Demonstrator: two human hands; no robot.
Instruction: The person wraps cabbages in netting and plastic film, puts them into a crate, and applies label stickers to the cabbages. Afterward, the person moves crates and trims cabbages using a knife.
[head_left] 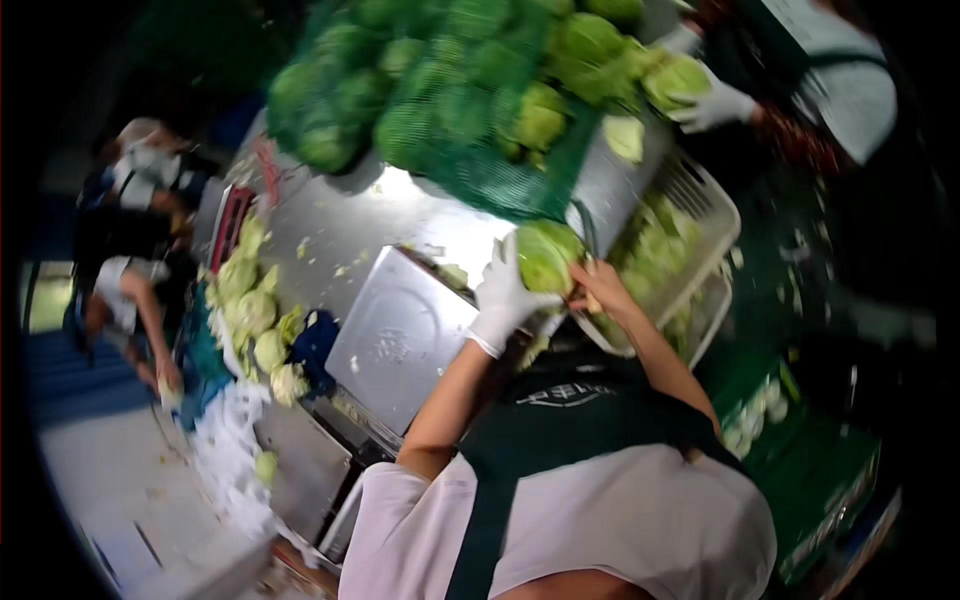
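Observation:
A green cabbage [548, 256] is held up over the near edge of the metal table [330, 235]. My left hand [505, 295], in a white glove, has its fingers wrapped round the cabbage's left side. At the cabbage's lower right is my bare right hand [603, 288], closed on the handle of a knife, whose dark curved blade [586, 228] rises along the cabbage's right side. Just right of this hand stands a pale plastic crate [708, 200] with loose leaves [655, 240] in it.
Green net bags [440, 110] of cabbages lie across the table's far side. A metal scale plate [395, 335] and trimmed cabbages [250, 310] are at left. A co-worker's gloved hand [715, 105] holds a cabbage at upper right. Other people [135, 260] stand far left.

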